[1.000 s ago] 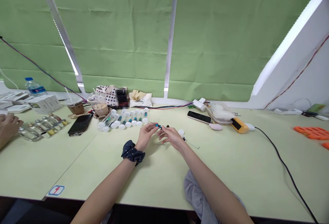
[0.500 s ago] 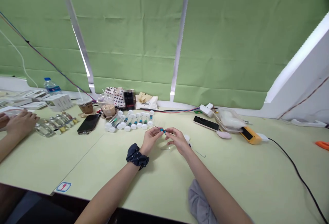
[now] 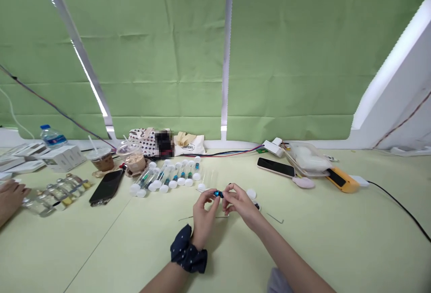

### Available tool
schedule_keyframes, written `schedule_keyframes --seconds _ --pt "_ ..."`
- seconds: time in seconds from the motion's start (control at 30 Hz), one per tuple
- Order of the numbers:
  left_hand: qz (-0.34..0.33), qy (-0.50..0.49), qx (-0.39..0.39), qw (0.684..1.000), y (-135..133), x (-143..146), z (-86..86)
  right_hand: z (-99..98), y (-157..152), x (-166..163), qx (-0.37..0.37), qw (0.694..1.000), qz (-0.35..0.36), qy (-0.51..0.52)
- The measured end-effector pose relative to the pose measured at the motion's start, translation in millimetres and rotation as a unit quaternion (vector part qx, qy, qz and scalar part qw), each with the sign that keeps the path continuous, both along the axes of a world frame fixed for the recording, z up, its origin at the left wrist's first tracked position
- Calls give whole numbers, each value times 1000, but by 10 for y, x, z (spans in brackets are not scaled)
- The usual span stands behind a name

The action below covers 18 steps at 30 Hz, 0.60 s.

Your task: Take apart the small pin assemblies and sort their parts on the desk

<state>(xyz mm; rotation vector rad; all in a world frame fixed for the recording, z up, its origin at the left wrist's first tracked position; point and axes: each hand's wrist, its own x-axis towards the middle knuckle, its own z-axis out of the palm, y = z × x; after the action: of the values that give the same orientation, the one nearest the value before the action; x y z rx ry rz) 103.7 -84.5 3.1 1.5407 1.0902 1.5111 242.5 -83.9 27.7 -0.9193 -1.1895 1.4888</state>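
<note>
Left hand [image 3: 204, 214] and right hand [image 3: 243, 205] fingertips pinch blue part [image 3: 218, 194]; probably light, stiff, slick. Best held by left/right ends.

The tabletop [image 3: 134, 248] is moderately and evenly lit. The green blinds [image 3: 141, 50] are softly backlit, and the narrow gaps [image 3: 89, 77] between them are burnt out to white. Faint, soft-edged shadows are cast beneath the left hand [image 3: 204, 216] and the right hand [image 3: 242, 205]. Fine detail in the small blue part [image 3: 218, 194] is not resolved. The glass bottles [image 3: 55, 195] are slightly blurred. A patch beside the patterned bag [image 3: 143, 140] is obscured by pixelation. Outer uprights are tilted by wide-angle distortion; the upper right corner is darkened.
</note>
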Motion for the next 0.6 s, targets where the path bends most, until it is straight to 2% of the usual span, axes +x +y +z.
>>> schedule_keyframes --seconds 0.3,0.47,0.6 --pt "52 50 -26 997 -71 18 -25 69 -42 37 -20 1000 18 -11" --pt "3 122 -14 992 -128 -89 8 21 -57 36 -36 999 19 -6" --pt "-14 113 26 993 -153 -173 -89 -45 -59 -25 -46 998 36 -18"
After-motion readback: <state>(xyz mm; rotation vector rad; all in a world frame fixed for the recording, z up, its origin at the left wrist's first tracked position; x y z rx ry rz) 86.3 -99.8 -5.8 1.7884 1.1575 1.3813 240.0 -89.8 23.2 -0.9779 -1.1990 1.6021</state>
